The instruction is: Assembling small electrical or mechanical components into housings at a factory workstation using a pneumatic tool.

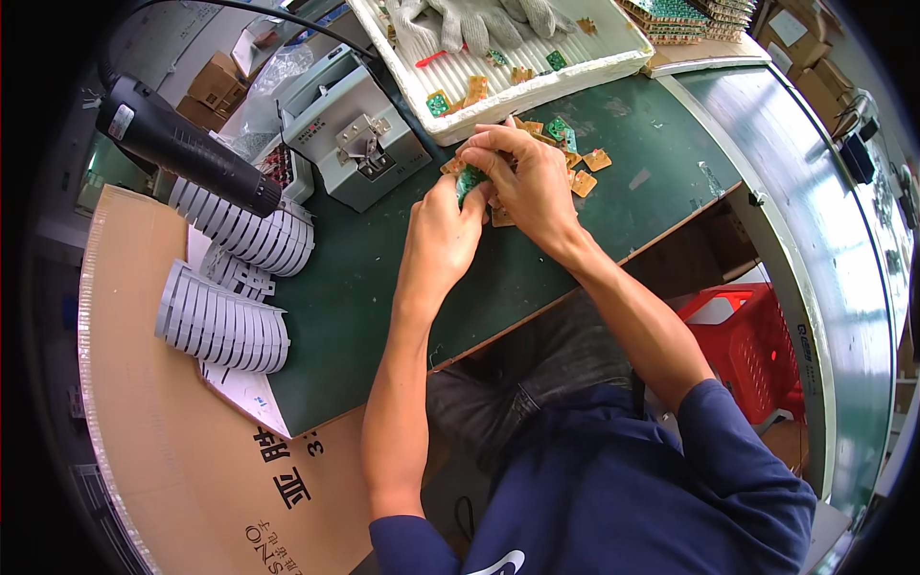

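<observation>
Both hands meet over the green table, close to the near edge of a white foam tray. A small green circuit board sits between them, mostly covered by fingers. My left hand is closed, pinching its lower part. From the right, my right hand curls over the board's upper side, thumb and fingers closed on it. Around and beneath the right hand lie several loose small boards, some showing a tan side, others a green side. Part of that pile is hidden by my hands.
The foam tray holds grey gloves, a red strip and small boards. Left stand a grey machine, a black cylindrical tool and white slotted racks. Stacked boards sit far right; a red stool stands below.
</observation>
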Demonstrator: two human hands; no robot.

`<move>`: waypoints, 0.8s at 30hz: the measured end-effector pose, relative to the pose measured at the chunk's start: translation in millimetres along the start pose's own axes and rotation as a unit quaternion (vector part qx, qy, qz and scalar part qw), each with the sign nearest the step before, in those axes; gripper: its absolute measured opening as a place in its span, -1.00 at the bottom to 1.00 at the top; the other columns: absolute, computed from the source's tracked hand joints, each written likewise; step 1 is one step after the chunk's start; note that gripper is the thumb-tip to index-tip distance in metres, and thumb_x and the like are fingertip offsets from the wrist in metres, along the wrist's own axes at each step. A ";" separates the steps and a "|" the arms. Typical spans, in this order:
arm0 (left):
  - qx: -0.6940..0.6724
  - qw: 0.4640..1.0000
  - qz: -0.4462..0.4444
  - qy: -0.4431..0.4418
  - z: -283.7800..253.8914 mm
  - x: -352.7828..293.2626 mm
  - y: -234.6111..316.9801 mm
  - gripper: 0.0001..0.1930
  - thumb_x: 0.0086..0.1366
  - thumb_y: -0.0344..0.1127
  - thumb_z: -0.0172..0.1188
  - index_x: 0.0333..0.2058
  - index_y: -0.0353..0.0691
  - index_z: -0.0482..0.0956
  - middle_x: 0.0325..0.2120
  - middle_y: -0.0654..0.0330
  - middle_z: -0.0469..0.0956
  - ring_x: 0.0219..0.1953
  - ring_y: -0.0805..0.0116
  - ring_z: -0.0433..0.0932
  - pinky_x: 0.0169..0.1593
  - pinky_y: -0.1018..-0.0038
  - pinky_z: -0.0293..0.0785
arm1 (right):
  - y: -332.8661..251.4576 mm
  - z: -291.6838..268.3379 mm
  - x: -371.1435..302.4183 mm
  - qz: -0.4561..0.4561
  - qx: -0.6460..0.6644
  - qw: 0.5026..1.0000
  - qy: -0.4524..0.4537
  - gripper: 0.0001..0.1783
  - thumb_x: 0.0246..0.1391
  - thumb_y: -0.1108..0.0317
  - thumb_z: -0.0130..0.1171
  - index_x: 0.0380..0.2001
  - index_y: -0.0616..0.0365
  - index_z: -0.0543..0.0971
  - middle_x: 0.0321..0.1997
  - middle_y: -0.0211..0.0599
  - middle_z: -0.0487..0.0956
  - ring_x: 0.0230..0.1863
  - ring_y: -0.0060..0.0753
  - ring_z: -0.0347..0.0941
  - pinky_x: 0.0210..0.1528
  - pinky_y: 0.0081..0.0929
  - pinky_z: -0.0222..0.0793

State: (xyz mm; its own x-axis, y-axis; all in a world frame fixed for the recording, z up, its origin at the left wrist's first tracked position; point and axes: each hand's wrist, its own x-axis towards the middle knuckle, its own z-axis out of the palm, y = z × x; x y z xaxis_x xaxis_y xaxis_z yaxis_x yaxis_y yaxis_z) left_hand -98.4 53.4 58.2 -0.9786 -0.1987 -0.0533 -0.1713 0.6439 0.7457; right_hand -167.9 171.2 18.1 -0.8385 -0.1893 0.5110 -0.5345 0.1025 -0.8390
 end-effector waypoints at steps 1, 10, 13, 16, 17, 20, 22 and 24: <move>-0.018 1.000 -0.013 0.005 2.6 2.9 -0.2 -0.67 0.51 -0.13 0.12 -0.25 -0.34 0.51 -0.48 0.26 0.55 -0.56 0.55 0.46 -0.49 0.49 0.40 | -0.1 0.0 1.3 -0.028 -0.021 0.999 0.013 -0.82 0.22 0.37 0.30 -0.20 0.25 0.72 -0.14 -0.18 0.74 0.05 -0.23 0.65 0.17 -0.36 0.47; -0.236 0.968 0.063 -0.057 -5.7 6.0 -20.1 -0.74 0.48 -0.24 0.19 -0.05 -0.33 0.55 -0.35 0.23 0.62 -0.35 0.52 0.57 -0.38 0.43 0.53 | 10.5 -4.4 11.3 -0.131 -0.216 0.965 0.073 -0.61 0.31 0.20 0.21 0.16 0.03 0.60 0.27 -0.04 0.52 0.42 0.13 0.25 0.44 -0.04 0.17; -0.263 0.960 0.053 -0.079 -12.9 -2.1 -10.4 -0.76 0.50 -0.24 0.17 -0.07 -0.33 0.54 -0.31 0.24 0.60 -0.30 0.52 0.55 -0.33 0.47 0.54 | 1.4 -9.1 8.3 -0.145 -0.085 0.985 -0.035 -0.61 0.31 0.22 0.21 0.16 0.04 0.60 0.29 -0.01 0.52 0.39 0.12 0.33 0.40 -0.08 0.23; -0.200 0.974 0.051 -0.092 -12.9 -0.9 -15.8 -0.76 0.53 -0.22 0.13 -0.10 -0.32 0.53 -0.35 0.25 0.57 -0.33 0.51 0.52 -0.30 0.49 0.53 | -9.3 -10.2 3.9 -0.043 0.025 0.985 -0.162 -0.65 0.30 0.27 0.25 0.08 0.15 0.63 0.14 -0.14 0.65 -0.25 -0.40 0.66 -0.30 -0.45 0.57; -0.140 0.985 0.053 -0.087 -14.8 -0.6 -16.8 -0.76 0.54 -0.22 0.10 -0.12 -0.32 0.52 -0.37 0.24 0.57 -0.36 0.51 0.52 -0.32 0.49 0.53 | -18.7 -12.1 4.6 -0.044 0.026 0.985 -0.164 -0.65 0.30 0.27 0.25 0.08 0.15 0.63 0.14 -0.14 0.65 -0.25 -0.40 0.66 -0.30 -0.45 0.57; -0.056 0.996 0.036 -0.058 -14.9 -2.5 -4.8 -0.75 0.53 -0.27 0.07 -0.13 -0.41 0.50 -0.46 0.15 0.64 -0.52 0.43 0.58 -0.35 0.45 0.55 | -31.1 -14.2 2.6 0.165 0.124 0.955 -0.214 -0.69 0.30 0.29 0.25 0.04 0.17 0.65 -0.07 -0.29 0.72 -0.43 -0.62 0.57 -0.50 -0.56 0.48; -0.046 0.997 0.027 -0.050 -13.9 0.9 -2.8 -0.74 0.52 -0.26 0.08 -0.10 -0.41 0.50 -0.47 0.15 0.64 -0.52 0.43 0.57 -0.36 0.45 0.54 | -25.9 -3.8 -2.3 0.079 0.070 0.989 -0.107 -0.72 0.29 0.31 0.25 0.00 0.19 0.66 -0.25 -0.39 0.72 -0.46 -0.62 0.56 -0.50 -0.56 0.50; -0.035 0.998 0.018 -0.041 -12.7 2.3 -1.6 -0.72 0.52 -0.25 0.09 -0.08 -0.42 0.51 -0.48 0.15 0.64 -0.52 0.43 0.57 -0.37 0.45 0.53 | -21.6 -2.1 0.0 0.103 0.084 0.987 -0.086 -0.71 0.29 0.33 0.25 0.02 0.18 0.66 -0.17 -0.34 0.72 -0.39 -0.54 0.60 -0.43 -0.52 0.54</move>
State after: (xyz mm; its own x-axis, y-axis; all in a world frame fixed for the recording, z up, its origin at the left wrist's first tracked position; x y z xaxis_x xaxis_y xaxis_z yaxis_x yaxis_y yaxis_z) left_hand -99.0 42.5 65.4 -0.9905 -0.1135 -0.0772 -0.1299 0.5951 0.7931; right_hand -156.6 171.0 36.7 -0.8891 -0.3460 0.2995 -0.3176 -0.0048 -0.9482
